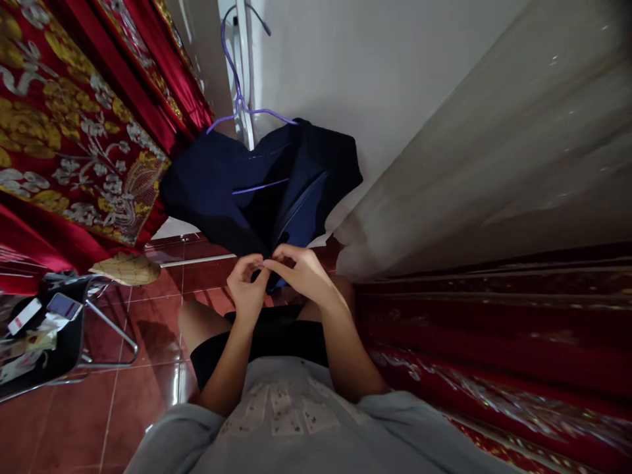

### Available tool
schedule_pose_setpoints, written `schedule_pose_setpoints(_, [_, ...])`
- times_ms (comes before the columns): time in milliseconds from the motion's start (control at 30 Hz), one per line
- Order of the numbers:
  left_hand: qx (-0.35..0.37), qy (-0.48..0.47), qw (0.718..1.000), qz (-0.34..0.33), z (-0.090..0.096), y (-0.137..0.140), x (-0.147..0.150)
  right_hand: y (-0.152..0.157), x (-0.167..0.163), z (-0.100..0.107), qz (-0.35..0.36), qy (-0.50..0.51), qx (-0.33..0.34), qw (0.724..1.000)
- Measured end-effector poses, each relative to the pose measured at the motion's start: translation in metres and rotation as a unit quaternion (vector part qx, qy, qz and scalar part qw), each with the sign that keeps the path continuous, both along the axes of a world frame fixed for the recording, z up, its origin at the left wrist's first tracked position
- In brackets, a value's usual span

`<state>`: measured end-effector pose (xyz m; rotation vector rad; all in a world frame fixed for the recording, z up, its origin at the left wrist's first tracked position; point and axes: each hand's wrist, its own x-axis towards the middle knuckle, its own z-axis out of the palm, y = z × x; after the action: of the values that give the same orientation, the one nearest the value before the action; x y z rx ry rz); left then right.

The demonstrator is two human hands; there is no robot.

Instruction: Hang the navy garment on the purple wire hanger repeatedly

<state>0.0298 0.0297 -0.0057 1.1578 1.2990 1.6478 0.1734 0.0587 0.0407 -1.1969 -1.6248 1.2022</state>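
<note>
A dark navy shirt (212, 178) hangs on a purple hanger (240, 99) in front of me, its front parted at the top so that the hanger's lower bar shows inside. My left hand (247, 280) pinches the front edge of the shirt low on the opening. Right beside it, my right hand (299, 270) grips the same edge, thumb and fingertips meeting those of the left. The fingers cover whatever small part of the edge lies between them, so a button cannot be made out.
Red cloth with gold and silver embroidery (93, 131) hangs at left. Below it stands a black chair (59, 355) with metal legs, bearing a phone (64, 306) and other items. A pale curtain (494, 158) and red fabric (494, 336) line the right. Red tiles (143, 395) cover the floor.
</note>
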Motion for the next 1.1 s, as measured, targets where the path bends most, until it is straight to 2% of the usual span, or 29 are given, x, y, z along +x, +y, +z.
schedule_pose_setpoints(67, [-0.025,0.020,0.999,-0.037,-0.003,0.001,-0.004,-0.001,0.005,-0.001,-0.009,-0.006,-0.002,1.000])
schedule_pose_setpoints(167, [-0.017,0.038,0.997,-0.066,-0.004,0.003,-0.007,-0.002,0.008,-0.003,0.002,0.010,-0.009,1.000])
schedule_pose_setpoints(233, [0.000,0.055,0.997,-0.057,-0.004,0.004,-0.006,-0.001,0.004,-0.005,0.006,0.077,-0.059,0.995])
schedule_pose_setpoints(300, [0.016,0.078,0.996,-0.041,-0.004,0.005,-0.006,0.003,-0.004,-0.009,0.000,0.191,-0.160,0.968])
schedule_pose_setpoints(367, [0.025,0.104,0.994,-0.026,-0.005,0.006,-0.006,0.009,-0.015,-0.014,-0.016,0.293,-0.251,0.922])
schedule_pose_setpoints(433, [0.026,0.132,0.991,-0.015,-0.007,0.009,-0.008,0.019,-0.025,-0.014,-0.036,0.345,-0.279,0.895])
schedule_pose_setpoints(533, [0.028,0.155,0.988,0.001,-0.015,0.014,-0.006,0.043,-0.033,0.007,-0.073,0.361,-0.221,0.903])
schedule_pose_setpoints(667, [0.043,0.157,0.986,-0.019,-0.030,0.019,0.003,0.087,-0.035,0.071,-0.100,0.341,-0.088,0.930])
schedule_pose_setpoints(767, [0.066,0.186,0.979,-0.042,-0.031,0.029,0.003,0.105,-0.038,0.113,-0.095,0.346,-0.031,0.933])
schedule_pose_setpoints(833, [0.086,0.221,0.969,-0.072,-0.020,0.042,-0.005,0.103,-0.040,0.124,-0.083,0.348,-0.023,0.933])
schedule_pose_setpoints(900, [0.122,0.255,0.954,-0.101,0.004,0.057,-0.018,0.094,-0.042,0.121,-0.082,0.350,-0.022,0.933])
schedule_pose_setpoints(1000, [0.218,0.299,0.925,-0.087,0.059,0.082,-0.037,0.082,-0.042,0.109,-0.088,0.342,-0.010,0.935])
schedule_pose_setpoints(1100, [0.289,0.381,0.874,-0.083,0.117,0.103,-0.047,0.077,-0.039,0.105,-0.080,0.329,0.022,0.941])
